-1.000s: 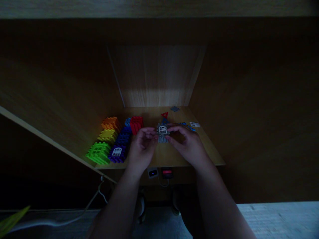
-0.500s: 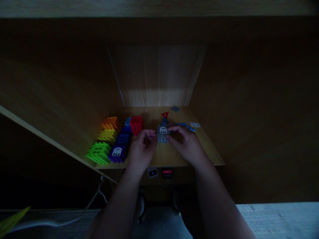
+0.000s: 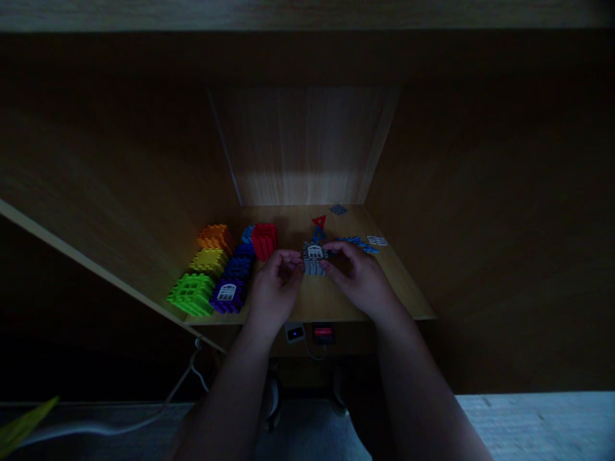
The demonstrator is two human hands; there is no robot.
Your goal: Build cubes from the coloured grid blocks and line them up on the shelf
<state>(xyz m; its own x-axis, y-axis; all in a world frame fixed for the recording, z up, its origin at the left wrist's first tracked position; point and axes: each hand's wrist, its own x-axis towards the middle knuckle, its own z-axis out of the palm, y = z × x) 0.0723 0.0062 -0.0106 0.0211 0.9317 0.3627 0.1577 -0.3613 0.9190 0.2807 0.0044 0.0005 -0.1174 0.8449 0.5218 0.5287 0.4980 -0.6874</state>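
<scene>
A stack of grey notched building tiles (image 3: 314, 267) stands on the wooden shelf, with a white arched window piece in its top tile. My left hand (image 3: 277, 278) has its fingers curled against the stack's left side. From the right, my right hand (image 3: 358, 275) pinches the same stack between thumb and fingers. Just behind it lie a blue triangular tile (image 3: 319, 234) and a red triangular tile (image 3: 319, 221). Blue tiles (image 3: 358, 242) lie flat beyond my right hand, partly hidden by it.
At the left stand stacks of orange (image 3: 215, 237), yellow (image 3: 209, 260), green (image 3: 191, 294), purple (image 3: 227, 295) and red tiles (image 3: 264, 242). White window pieces (image 3: 377, 241) and a flat grey tile (image 3: 338, 209) lie at the right and back. Wooden walls enclose the shelf (image 3: 331, 307).
Hardly anything differs. Both hands stay at the grey stack, and the view has shifted very slightly.
</scene>
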